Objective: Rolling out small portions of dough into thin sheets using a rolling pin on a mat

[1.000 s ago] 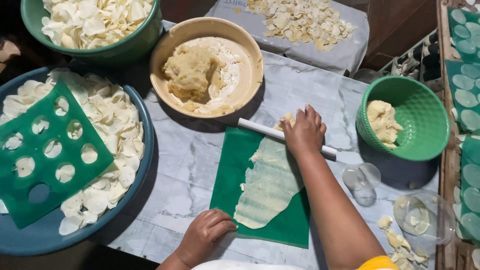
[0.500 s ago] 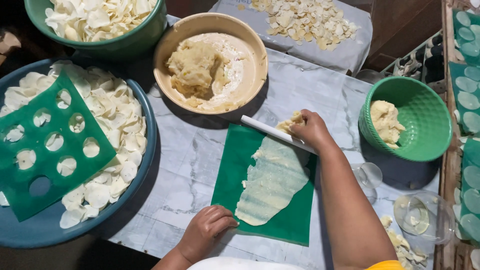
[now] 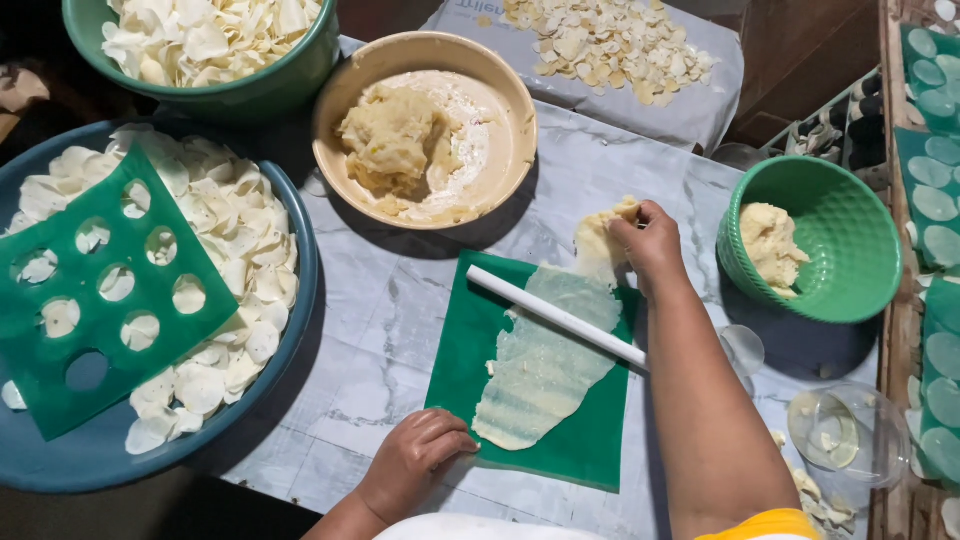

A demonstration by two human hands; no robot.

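right hand (image 3: 650,240) pinching one dough sheet (image 3: 545,365), left hand (image 3: 415,460) pressing one green mat (image 3: 465,350), one white rolling stick (image 3: 555,315)

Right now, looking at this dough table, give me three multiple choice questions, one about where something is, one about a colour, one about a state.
1. Where does the white rolling stick lie?
A. Across the flat dough sheet on the green mat
B. Inside the tan bowl
C. On the blue tray

2. What colour is the small bowl to the right that holds a dough lump?
A. Red
B. Green
C. Yellow

3. What is the right hand doing?
A. Resting flat on the table
B. Holding a cup
C. Pinching the thick far end of the dough sheet

Answers: 1 A, the stick crosses the sheet on the mat. 2 B, its ribbed wall is green. 3 C, the fingers grip the dough's upper end, while the left hand presses the mat's near edge.
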